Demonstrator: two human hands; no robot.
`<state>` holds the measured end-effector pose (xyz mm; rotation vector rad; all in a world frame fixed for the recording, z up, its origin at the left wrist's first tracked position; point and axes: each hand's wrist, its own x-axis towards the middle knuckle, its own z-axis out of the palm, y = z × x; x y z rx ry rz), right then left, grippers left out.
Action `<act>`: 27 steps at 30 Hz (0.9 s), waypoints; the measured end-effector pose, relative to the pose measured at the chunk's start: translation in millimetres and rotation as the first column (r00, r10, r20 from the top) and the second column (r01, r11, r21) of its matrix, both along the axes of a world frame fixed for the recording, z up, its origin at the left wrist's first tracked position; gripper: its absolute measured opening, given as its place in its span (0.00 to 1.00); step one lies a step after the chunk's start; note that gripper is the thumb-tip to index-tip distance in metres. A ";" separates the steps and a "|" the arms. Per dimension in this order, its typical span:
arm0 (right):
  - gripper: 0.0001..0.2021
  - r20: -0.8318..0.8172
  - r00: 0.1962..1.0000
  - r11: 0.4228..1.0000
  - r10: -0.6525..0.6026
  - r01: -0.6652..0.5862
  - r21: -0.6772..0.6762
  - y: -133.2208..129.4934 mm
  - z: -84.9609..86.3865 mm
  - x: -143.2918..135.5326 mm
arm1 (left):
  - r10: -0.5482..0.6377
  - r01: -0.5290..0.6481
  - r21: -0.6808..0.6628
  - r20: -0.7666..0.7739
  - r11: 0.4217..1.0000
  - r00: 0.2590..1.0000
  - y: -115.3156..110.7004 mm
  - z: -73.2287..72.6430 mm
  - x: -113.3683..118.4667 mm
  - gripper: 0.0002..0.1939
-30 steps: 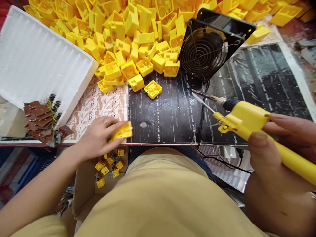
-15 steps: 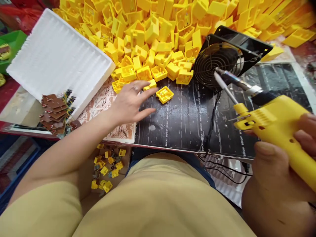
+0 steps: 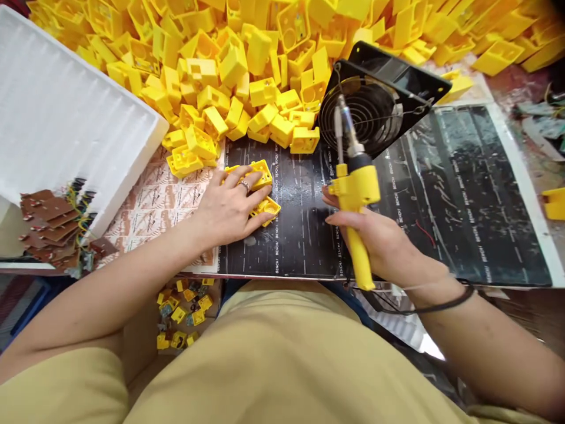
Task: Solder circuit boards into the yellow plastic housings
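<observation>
My left hand (image 3: pixel 233 203) lies low over the black mat, its fingers across two small yellow plastic cases. One yellow plastic case (image 3: pixel 270 207) sits between my thumb and index finger, open side up. The other case (image 3: pixel 262 171) is partly covered by my fingers. My right hand (image 3: pixel 379 235) is wrapped round the handle of a yellow soldering gun (image 3: pixel 359 191), which has a metal tip and a thin feed tube beside it. Its tip points up and away, in front of a black fan (image 3: pixel 366 112) with a wire guard.
A big heap of yellow cases (image 3: pixel 220 65) fills the back of the bench. At the left, brown circuit boards (image 3: pixel 55 224) with wires lie by a white foam block (image 3: pixel 75 100). A box below the bench edge holds several yellow pieces (image 3: pixel 179 315). A black mat (image 3: pixel 454 194) covers the bench.
My right hand has brought the soldering gun left and turned it upright before the fan. My left hand has come down over the two cases, and one lies nearer me. The view has shifted right.
</observation>
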<state>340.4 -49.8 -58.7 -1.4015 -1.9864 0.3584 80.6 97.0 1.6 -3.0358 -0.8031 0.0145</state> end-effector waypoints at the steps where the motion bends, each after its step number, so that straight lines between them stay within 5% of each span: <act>1: 0.18 -0.018 0.999 0.999 0.043 -0.043 0.004 9.1 -1.8 -2.0 | -0.011 0.011 0.014 0.016 1.000 1.000 -0.3 -1.3 -4.2 0.27; 4: 0.18 -0.074 0.989 0.992 0.128 -0.127 0.017 23.1 -4.3 -8.4 | -0.034 0.033 0.020 0.058 0.999 0.998 2.6 -2.1 -12.8 0.26; 8: 0.12 -0.189 0.962 0.980 0.198 -0.194 0.039 2.3 9.2 -20.1 | -0.153 0.153 -0.004 0.014 0.988 0.988 4.2 3.1 -23.7 0.32; 13: 0.19 -0.376 0.926 0.988 0.020 0.040 0.152 -28.7 32.2 -36.7 | -0.249 0.252 -0.020 0.082 0.968 0.965 -10.0 -2.8 -29.5 0.20; 18: 0.20 -0.198 0.980 0.984 -0.032 0.066 0.165 -16.5 22.9 -48.9 | -0.209 0.214 -0.012 0.171 0.977 0.963 -35.7 -11.1 -32.6 0.32; 24: 0.27 -0.011 1.000 0.981 -0.026 0.028 0.193 -6.4 14.1 -71.7 | -0.091 0.090 0.014 0.144 0.996 0.985 -39.5 -10.6 -62.9 0.24; 27: 0.21 0.024 0.998 0.977 -0.059 0.053 0.206 -1.0 12.9 -77.5 | -0.012 0.013 0.000 0.179 1.000 0.984 -31.8 -9.0 -68.8 0.26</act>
